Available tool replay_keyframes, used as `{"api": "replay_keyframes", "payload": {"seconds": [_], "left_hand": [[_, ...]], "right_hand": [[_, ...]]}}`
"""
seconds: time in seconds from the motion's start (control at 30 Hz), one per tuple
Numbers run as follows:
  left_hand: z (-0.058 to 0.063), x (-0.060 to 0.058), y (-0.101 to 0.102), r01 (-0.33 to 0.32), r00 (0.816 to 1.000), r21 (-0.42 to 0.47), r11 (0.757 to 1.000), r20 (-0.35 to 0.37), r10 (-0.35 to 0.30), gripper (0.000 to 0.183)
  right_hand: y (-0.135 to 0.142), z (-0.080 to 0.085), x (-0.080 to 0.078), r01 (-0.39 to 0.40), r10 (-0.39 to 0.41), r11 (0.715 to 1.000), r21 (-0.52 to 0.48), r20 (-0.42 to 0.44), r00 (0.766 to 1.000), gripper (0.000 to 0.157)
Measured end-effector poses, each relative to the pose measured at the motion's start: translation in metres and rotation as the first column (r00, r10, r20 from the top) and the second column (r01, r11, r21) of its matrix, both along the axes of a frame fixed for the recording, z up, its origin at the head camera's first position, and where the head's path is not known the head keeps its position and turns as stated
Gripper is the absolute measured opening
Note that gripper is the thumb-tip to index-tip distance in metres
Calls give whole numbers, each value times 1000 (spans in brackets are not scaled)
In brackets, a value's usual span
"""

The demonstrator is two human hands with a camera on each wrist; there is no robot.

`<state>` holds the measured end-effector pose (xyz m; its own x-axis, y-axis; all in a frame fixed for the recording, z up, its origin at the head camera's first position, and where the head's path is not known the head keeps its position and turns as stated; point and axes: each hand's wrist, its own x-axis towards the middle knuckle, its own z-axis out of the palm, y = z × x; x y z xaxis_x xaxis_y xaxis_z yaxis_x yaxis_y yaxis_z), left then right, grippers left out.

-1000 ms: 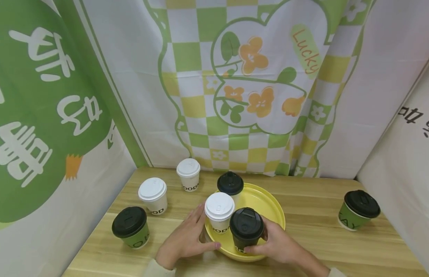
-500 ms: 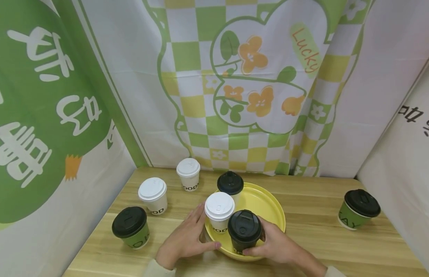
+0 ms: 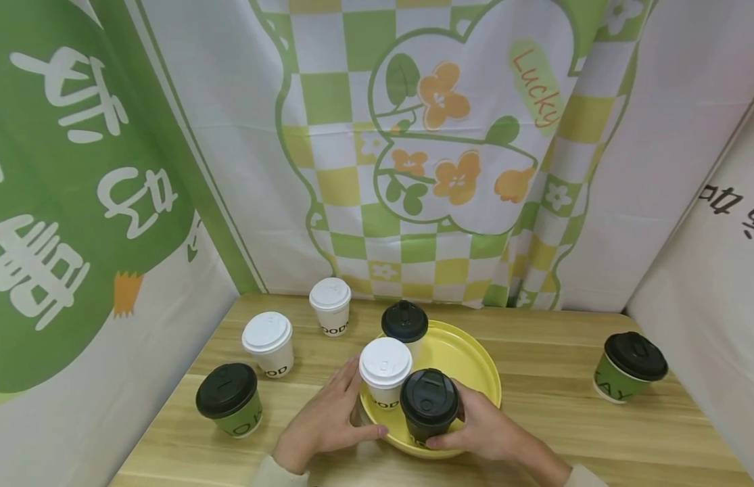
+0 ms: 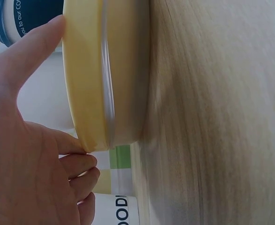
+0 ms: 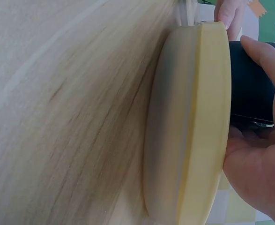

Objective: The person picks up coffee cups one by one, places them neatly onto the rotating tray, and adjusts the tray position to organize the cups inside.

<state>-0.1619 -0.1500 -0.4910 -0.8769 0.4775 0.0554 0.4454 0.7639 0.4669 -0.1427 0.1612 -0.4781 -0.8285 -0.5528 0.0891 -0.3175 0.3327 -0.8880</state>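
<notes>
Now, left hand (image 3: 329, 421) spread at tray (image 4: 86, 84) edge, right hand (image 3: 489, 429) gripping dark cup (image 3: 429, 404), apparently seated, room behind

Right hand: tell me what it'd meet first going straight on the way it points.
Probably the white-lidded cup in the yellow tray, bumped by the dark cup the right hand grips; the gap between them is unclear.

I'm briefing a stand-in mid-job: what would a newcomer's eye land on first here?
Probably the bright yellow tray in the middle of the table, where the right hand grips a black-lidded dark cup at its near side and the left hand touches its left rim. Next might come the green, white and yellow checked cloth behind the table, with "Lucky" printed at upper right.
</notes>
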Motion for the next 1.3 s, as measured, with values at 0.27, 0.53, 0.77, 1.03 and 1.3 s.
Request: {"api": "replay_keyframes", "payload": {"seconds": [0.27, 0.53, 0.77, 1.03, 1.3], "left_hand": [[0, 0, 0, -7, 1000, 5, 1000, 12, 7, 127], [1, 0, 0, -9, 1000, 5, 1000, 24, 9, 127], [3, -1, -1, -14, 1000, 4, 1000, 24, 14, 126], [2, -3, -1, -8, 999, -1, 1000, 31, 8, 126], [2, -1, 0, -7, 999, 2, 1000, 49, 7, 125]], "right_hand": [[2, -1, -2, 2, 0, 999, 44, -45, 999, 85], [16, 8, 0, 16, -14, 998, 54, -30, 999, 84], [37, 21, 2, 111, -108, 991, 76, -42, 993, 91], [70, 30, 7, 263, -265, 958, 112, 4, 964, 88], [111, 21, 19, 377, -370, 908, 181, -74, 926, 88]]}}
